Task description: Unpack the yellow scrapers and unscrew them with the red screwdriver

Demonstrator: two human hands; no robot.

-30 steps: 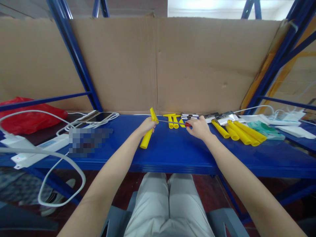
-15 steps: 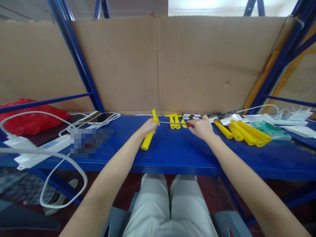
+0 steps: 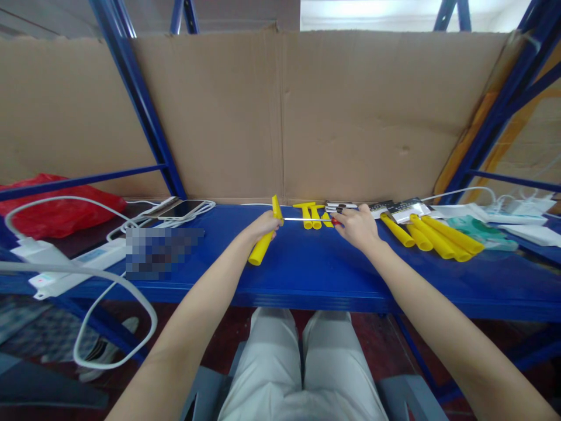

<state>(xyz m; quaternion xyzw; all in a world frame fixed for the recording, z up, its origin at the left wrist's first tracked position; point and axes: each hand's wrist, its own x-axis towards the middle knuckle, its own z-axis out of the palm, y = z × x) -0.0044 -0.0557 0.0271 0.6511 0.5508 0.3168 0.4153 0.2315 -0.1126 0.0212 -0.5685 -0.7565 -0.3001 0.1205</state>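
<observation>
Got a yellow T-shaped handle [image 3: 260, 249] clamped in left hand [image 3: 266, 223], left of centre, red-handled screwdriver [image 3: 298, 219] gripped in right hand [image 3: 358, 227]. Looks mid-screwing; can't tell how tight. Spotting more handles [image 3: 316, 224] far centre.

- I'm seeing solid yellow on the scraper-shaped tool [image 3: 260, 249] near the centre, and on the handles [image 3: 438, 238] at right.
- Red is showing on the screwdriver [image 3: 335, 221], its shaft gleaming silver.
- The tabletop [image 3: 307, 280] is glowing deep blue across the middle.
- I'm getting plain tan from the cardboard [image 3: 219, 117] above.
- At left, the bag [image 3: 61, 210] is showing bright red, the power strip [image 3: 83, 266] white.
- Black-and-white printing is covering the packets [image 3: 409, 209], right of centre.
</observation>
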